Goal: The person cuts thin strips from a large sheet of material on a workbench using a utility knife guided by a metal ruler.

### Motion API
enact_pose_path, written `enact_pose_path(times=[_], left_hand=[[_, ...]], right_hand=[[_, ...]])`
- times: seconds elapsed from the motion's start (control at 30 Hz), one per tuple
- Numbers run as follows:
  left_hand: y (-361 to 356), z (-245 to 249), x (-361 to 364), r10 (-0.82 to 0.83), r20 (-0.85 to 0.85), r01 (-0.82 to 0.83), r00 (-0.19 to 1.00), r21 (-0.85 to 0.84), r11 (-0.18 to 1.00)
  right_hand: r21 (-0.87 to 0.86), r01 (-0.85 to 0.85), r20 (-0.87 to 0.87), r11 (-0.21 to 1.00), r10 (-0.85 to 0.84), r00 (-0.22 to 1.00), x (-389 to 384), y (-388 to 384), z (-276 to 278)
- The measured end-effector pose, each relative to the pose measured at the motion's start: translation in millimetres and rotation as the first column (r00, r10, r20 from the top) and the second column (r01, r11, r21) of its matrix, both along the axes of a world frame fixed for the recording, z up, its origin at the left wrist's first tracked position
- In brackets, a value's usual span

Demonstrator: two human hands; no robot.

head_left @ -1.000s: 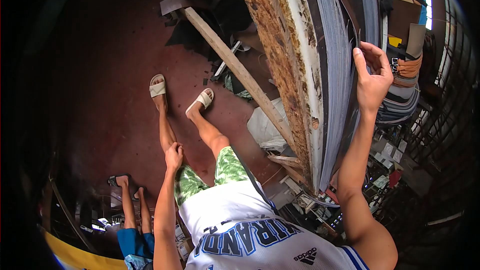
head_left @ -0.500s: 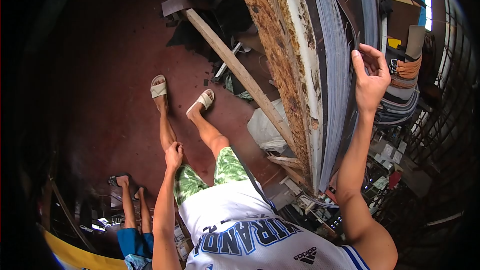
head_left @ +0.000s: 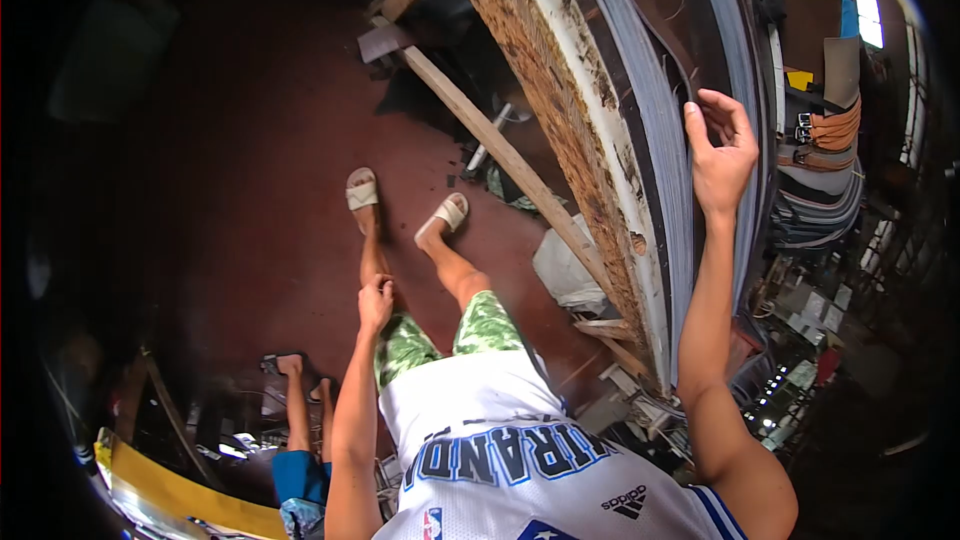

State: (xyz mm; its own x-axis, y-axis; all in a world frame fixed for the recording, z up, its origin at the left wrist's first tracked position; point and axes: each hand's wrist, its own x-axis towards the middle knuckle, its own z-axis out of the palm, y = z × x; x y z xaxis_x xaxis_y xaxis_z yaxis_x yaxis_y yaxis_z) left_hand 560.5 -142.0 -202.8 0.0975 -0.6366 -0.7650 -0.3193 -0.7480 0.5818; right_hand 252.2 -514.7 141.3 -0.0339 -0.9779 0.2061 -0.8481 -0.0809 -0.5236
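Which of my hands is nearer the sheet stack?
Right. Your right hand is beside the sheet stack; your left hand is away from it, by your legs.

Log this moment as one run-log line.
right hand: beside stacked sheets | left hand: near left leg | sandals: on red floor

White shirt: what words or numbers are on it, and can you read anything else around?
"IRANDA": big letters across the white shirt; its beginning is unclear.
"adidas": small letters on the shirt, near its striped edge.
The little badge and the marks above the big letters are too small or blurred.
I can't read anything elsewhere.
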Motion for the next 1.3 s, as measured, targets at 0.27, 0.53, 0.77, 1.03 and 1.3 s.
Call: enact_pose_path(times=[0.27,0.53,0.77,1.03,1.3], left_hand=[[-142.4,100.7,65.0,0.000,0.008,0.003,1.000,-0.335,0.942],[-375.0,287.3,5.7,-0.231,-0.175,0.020,0.957,-0.755,0.655],[-479.6,354.2,-105.2,-0.575,0.530,0.655,0.622,-0.756,0.012],[-511.7,338.6,-132.5,-0.690,0.623,0.758,0.368,-0.631,-0.166],[-524.0,356.0,-142.9,-0.766,0.584,0.778,0.269,-0.601,-0.184]], right_hand=[[-0.073,-0.036,0.136,0.997,0.045,0.990,0.6,-4.0,-7.6],[-0.109,-0.024,0.203,0.994,0.046,0.978,-1.2,-4.6,-6.9],[0.003,-0.016,0.437,1.000,0.013,0.899,-8.8,-4.6,-4.3],[0.073,-0.018,0.458,0.997,-0.017,0.889,-11.1,-5.2,2.3],[0.114,0.007,0.421,0.993,-0.055,0.905,-7.2,-2.1,18.8]])
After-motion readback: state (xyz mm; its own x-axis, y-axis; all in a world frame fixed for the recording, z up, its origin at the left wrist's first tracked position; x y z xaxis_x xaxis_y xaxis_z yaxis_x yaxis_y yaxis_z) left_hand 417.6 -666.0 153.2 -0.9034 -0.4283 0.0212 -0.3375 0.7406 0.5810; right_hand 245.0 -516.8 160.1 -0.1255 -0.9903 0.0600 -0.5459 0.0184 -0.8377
